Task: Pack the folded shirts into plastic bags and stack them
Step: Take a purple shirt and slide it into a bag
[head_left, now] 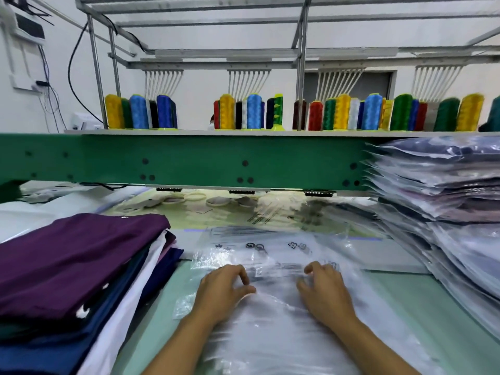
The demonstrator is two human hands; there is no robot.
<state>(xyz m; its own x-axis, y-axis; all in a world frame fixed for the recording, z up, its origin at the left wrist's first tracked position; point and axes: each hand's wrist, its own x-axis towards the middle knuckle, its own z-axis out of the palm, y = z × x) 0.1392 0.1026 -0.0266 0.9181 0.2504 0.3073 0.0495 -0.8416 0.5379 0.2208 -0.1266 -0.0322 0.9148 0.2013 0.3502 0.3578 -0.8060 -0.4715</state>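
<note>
Your left hand (226,286), right hand (323,289) rest on plastic bags (270,255), fingers bent; can't tell if pinching. Peel only top bag, open mouth wide before fetching purple shirt (67,255).

You can read no word or number here. The plastic bag (273,257) lying near centre bears black print at its far edge: a triangle sign (292,245), two ring marks (254,246), and text lines too blurred to read

bagged stack (446,212): cut by right edge | bag print (270,246): blurred
</note>
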